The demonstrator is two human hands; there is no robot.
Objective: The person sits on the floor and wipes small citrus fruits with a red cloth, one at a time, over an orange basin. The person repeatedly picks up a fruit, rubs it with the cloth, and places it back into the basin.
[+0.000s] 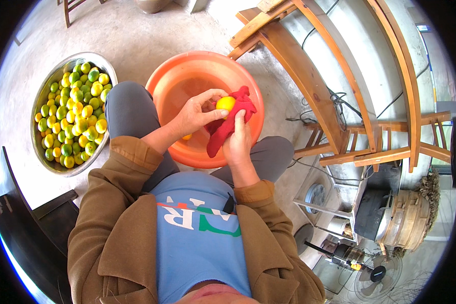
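Note:
Above an orange plastic basin (205, 57), my left hand (197, 110) grips a yellow citrus fruit (225, 103) between thumb and fingers. My right hand (238, 142) is closed on a bunched red cloth (228, 131), which lies against the fruit's right and lower side. Part of another yellow-orange fruit (187, 136) shows low in the basin, below my left wrist. To the left, a large oval metal bowl (112, 72) holds many green and yellow citrus fruits (74, 114), beside my left knee.
Stacked wooden benches (300, 72) stand at the right, with black cables (340, 100) around them. Farther down right are a metal frame (325, 209), a bamboo steamer (404, 218) and an electric fan (378, 273). Dark furniture (30, 235) is at lower left.

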